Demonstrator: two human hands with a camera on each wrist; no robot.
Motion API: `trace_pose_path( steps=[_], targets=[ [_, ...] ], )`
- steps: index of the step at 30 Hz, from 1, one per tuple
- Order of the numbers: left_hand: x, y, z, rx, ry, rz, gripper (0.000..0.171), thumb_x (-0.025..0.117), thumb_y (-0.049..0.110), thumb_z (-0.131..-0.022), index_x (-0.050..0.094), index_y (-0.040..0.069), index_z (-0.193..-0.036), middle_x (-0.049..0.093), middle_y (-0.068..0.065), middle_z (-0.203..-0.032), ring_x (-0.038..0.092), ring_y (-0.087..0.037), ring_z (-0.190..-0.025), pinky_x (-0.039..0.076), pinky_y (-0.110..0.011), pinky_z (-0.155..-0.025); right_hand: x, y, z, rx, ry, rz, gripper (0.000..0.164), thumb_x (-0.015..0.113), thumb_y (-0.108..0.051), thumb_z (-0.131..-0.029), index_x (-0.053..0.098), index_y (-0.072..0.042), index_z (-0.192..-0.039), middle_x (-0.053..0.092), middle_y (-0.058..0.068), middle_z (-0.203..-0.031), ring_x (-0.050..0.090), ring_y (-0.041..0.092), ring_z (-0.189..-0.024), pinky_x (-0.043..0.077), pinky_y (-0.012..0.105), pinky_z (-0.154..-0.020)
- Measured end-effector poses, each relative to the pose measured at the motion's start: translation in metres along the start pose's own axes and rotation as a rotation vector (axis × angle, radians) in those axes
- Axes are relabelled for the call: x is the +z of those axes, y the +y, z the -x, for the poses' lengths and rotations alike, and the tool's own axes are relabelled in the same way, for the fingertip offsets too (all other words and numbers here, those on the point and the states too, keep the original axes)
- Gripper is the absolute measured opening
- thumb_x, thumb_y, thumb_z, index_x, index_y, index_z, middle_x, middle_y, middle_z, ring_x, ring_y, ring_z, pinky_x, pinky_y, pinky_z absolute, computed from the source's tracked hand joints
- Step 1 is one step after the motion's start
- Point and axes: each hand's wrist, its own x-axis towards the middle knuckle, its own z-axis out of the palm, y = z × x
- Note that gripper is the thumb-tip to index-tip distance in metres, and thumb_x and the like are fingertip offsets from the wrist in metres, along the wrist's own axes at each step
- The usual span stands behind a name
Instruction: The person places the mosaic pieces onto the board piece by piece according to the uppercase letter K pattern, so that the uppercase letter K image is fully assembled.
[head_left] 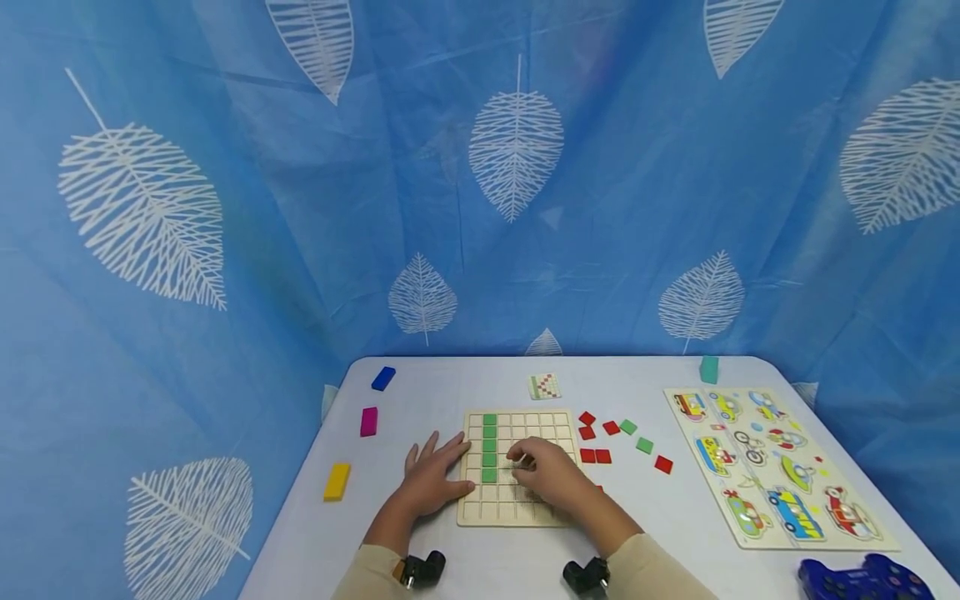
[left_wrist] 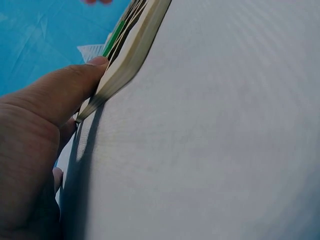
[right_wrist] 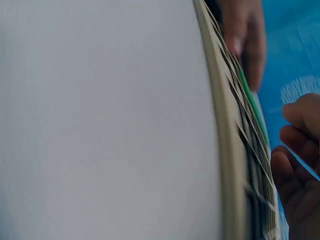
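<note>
On the white table [head_left: 420, 400], a little nearer its left edge than its right, we see the flat, pale wooden grid board [head_left: 510, 504]; we judge it stiff, fairly light and best steadied by its rim. The left hand [head_left: 431, 483] is spread, thumb and index fingertip touching the board's left edge. The right hand [head_left: 552, 472] curls over the grid; we cannot tell whether it pinches anything. The column of green square tiles [head_left: 490, 446] and loose red square tiles [head_left: 603, 456] look thin, hard and light; we would grip opposite sides.
</note>
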Motion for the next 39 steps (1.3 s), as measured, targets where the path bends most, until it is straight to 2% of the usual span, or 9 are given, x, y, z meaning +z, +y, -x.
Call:
trace_pose_path(
  steps=[4, 10, 18, 24, 31, 39],
  targets=[
    [0.001, 0.001, 0.002, -0.004, 0.013, 0.01, 0.078, 0.081, 0.049, -0.087, 0.05, 0.031, -0.157, 0.037, 0.007, -0.17, 0.012, -0.038, -0.163, 0.0, -0.07, -0.126, -0.026, 0.013, 0.005, 0.029, 0.072, 0.032, 0.02, 0.076, -0.013, -0.094, 0.074, -0.017, -0.114, 0.069, -0.007, -0.109, 0.062, 0.012, -0.098, 0.058, 0.033, -0.085],
    [0.002, 0.0, 0.002, -0.006, 0.011, 0.018, 0.078, 0.081, 0.049, -0.087, 0.05, 0.031, -0.156, 0.037, 0.007, -0.17, 0.012, -0.039, -0.162, 0.0, -0.07, -0.126, -0.063, 0.04, 0.018, 0.164, 0.156, 0.088, 0.025, 0.078, -0.013, -0.092, 0.073, -0.016, -0.116, 0.069, -0.004, -0.111, 0.062, 0.015, -0.1, 0.058, 0.035, -0.084],
    [0.001, -0.001, 0.002, -0.01, 0.001, 0.006, 0.078, 0.081, 0.05, -0.087, 0.05, 0.031, -0.156, 0.036, 0.008, -0.17, 0.011, -0.039, -0.162, 0.001, -0.07, -0.126, -0.1, 0.07, 0.039, 0.298, 0.221, 0.158, 0.035, 0.078, -0.021, -0.093, 0.069, -0.01, -0.125, 0.069, 0.008, -0.123, 0.062, 0.029, -0.113, 0.06, 0.05, -0.095],
    [0.001, -0.001, 0.003, 0.006, -0.001, 0.023, 0.076, 0.081, 0.049, -0.088, 0.051, 0.03, -0.156, 0.036, 0.007, -0.17, 0.011, -0.039, -0.163, 0.0, -0.07, -0.125, -0.122, 0.09, 0.051, 0.337, 0.279, 0.225, 0.037, 0.075, -0.018, -0.093, 0.068, -0.004, -0.127, 0.067, 0.019, -0.126, 0.061, 0.038, -0.115, 0.053, 0.059, -0.099],
    [0.001, -0.001, 0.001, 0.014, 0.0, 0.014, 0.077, 0.08, 0.05, -0.088, 0.051, 0.03, -0.156, 0.036, 0.007, -0.17, 0.011, -0.039, -0.162, 0.0, -0.07, -0.126, -0.126, 0.112, 0.058, 0.464, 0.261, 0.212, 0.052, 0.078, -0.021, -0.09, 0.061, -0.001, -0.135, 0.062, 0.027, -0.133, 0.055, 0.044, -0.121, 0.049, 0.064, -0.1],
    [0.0, 0.0, 0.003, 0.005, 0.003, 0.021, 0.077, 0.081, 0.049, -0.088, 0.052, 0.029, -0.156, 0.037, 0.006, -0.169, 0.012, -0.04, -0.162, 0.0, -0.07, -0.126, -0.12, 0.12, 0.058, 0.458, 0.289, 0.209, 0.052, 0.077, -0.018, -0.09, 0.059, 0.002, -0.135, 0.063, 0.028, -0.131, 0.057, 0.042, -0.118, 0.05, 0.062, -0.1]
  ],
)
